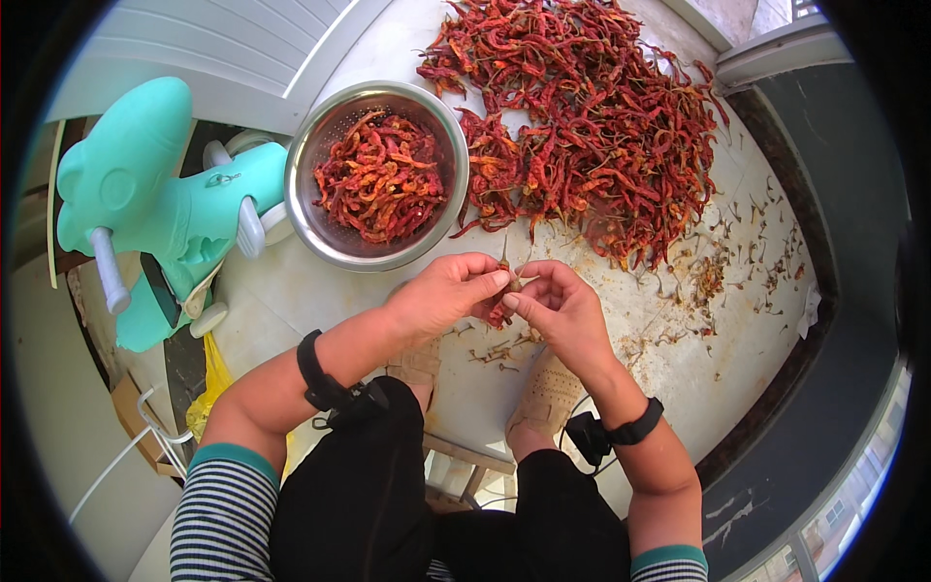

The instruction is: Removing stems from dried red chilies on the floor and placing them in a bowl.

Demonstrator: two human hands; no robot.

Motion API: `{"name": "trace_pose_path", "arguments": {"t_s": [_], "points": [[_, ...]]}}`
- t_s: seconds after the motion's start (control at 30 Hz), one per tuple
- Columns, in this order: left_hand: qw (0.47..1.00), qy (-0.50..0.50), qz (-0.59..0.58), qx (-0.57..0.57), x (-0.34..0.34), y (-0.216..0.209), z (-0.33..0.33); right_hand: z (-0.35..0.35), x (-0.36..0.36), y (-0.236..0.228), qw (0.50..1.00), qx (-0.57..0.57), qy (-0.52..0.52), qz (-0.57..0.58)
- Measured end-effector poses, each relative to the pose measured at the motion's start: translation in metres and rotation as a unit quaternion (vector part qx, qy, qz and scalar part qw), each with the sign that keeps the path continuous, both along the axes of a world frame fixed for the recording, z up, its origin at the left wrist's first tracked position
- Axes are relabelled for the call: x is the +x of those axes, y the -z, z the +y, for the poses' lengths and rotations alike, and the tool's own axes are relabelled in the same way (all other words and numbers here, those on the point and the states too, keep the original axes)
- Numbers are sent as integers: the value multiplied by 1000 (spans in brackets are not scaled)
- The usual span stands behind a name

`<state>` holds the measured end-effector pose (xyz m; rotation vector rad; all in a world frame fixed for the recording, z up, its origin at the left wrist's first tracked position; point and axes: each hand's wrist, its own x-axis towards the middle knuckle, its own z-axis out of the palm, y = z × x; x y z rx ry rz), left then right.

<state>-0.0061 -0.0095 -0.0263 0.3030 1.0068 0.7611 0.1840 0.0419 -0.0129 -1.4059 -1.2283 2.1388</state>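
The left hand point(441, 294) and right hand point(570, 315) hold a chili point(499, 315) in narrow fingertip pinches, near the bowl point(297, 199) on its right. Excess pressure may crack the dry-looking pod and scatter fragments; a loose pinch may drop it among the stems point(497, 355) below.

Left hand point(438, 294) and right hand point(572, 318) nearly meet, fingers point(473, 264) pinched; both bare forearms point(357, 339) angle inward.
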Motion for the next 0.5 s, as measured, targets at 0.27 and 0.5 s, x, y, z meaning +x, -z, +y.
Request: {"name": "trace_pose_path", "arguments": {"t_s": [0.27,0.5], "points": [[999,41,5,12,-3,-8,2,7,10,-6,986,-127,59,90],[998,54,22,32,-2,-12,2,3,1,-11,989,-88,79,89]]}}
